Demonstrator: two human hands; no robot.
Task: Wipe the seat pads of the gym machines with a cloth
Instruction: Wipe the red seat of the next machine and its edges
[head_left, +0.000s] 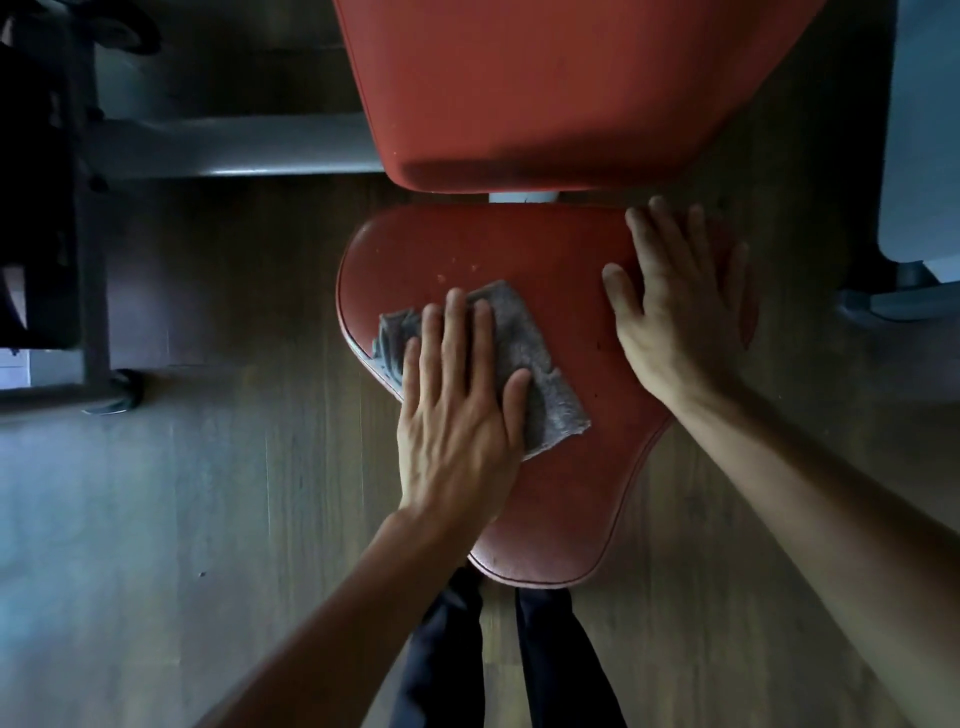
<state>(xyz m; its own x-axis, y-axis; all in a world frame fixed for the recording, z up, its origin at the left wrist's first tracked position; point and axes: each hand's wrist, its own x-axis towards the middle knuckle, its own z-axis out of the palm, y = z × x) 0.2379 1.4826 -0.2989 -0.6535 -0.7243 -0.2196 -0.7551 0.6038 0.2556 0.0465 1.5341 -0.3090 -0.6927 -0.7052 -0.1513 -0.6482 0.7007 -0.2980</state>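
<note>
While my left hand (460, 410) lies flat, fingers straight, pressing the grey cloth (524, 364) onto the left part of the red seat pad (540, 499), my right hand (670, 306) rests open-palmed on the pad's right side, fingers spread, holding nothing. Cloth is crumpled, partly under my palm, its left edge close to the pad's left rim. Red back pad (545, 88) sits just beyond the seat; wooden floor (208, 519) below.
</note>
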